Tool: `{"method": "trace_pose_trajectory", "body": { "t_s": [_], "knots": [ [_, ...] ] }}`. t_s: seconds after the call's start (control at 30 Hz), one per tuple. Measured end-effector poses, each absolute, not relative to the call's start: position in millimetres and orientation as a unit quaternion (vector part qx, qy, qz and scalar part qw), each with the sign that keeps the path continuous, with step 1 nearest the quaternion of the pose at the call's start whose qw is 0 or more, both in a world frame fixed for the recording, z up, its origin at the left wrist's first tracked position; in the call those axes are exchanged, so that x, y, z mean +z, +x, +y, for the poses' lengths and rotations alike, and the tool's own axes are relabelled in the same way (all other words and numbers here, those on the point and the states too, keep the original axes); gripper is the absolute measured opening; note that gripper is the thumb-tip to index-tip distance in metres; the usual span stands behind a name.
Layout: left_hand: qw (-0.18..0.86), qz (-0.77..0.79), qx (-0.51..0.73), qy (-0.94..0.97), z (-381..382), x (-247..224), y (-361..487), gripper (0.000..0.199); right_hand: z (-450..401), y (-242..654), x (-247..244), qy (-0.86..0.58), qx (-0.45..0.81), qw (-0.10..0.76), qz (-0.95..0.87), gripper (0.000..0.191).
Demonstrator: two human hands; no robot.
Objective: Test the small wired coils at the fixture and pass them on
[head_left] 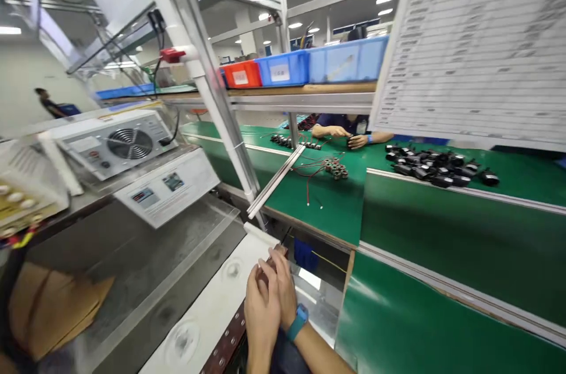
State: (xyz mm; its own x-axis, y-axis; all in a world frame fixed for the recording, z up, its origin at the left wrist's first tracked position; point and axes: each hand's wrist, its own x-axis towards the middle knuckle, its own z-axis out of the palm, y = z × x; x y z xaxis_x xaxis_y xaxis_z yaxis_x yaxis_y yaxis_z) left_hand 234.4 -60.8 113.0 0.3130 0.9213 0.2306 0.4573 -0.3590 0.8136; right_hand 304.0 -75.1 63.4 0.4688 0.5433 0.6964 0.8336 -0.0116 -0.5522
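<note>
My left hand [262, 309] and my right hand [285, 288] are pressed close together at the bottom centre, with fingers curled. Between and under the fingers a dark reddish-brown surface shows in part; whether it is a held object or the edge below cannot be told. A blue-green band [298, 322] is on my right wrist. Beneath and left of the hands runs a white strip [212, 297] with round marks, beside a dark red perforated strip [227, 345].
A green bench [318, 212] holds wired round parts [336, 168] and several black parts [435, 166]. Across it, a person's hands [349, 137] work. A metal post [221, 108], fan unit [130, 144], blue bin [283, 69] and paper sheet [477, 43] stand around.
</note>
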Motion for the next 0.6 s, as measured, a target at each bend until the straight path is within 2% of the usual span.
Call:
{"method": "trace_pose_trajectory", "body": {
  "t_s": [0.2,0.4,0.6],
  "knots": [
    [0.493,0.417,0.352,0.678,-46,124,221,0.059,-78,285,74,-0.717,-0.158,0.417,-0.536,0.069],
    [0.405,0.466,0.342,0.708,-47,124,230,0.046,-75,280,63,-0.735,-0.156,0.394,-0.530,0.073],
    [0.413,0.441,0.327,0.727,-65,131,261,0.048,-69,282,49,-0.771,-0.159,0.368,-0.495,0.070]
  ]
}}
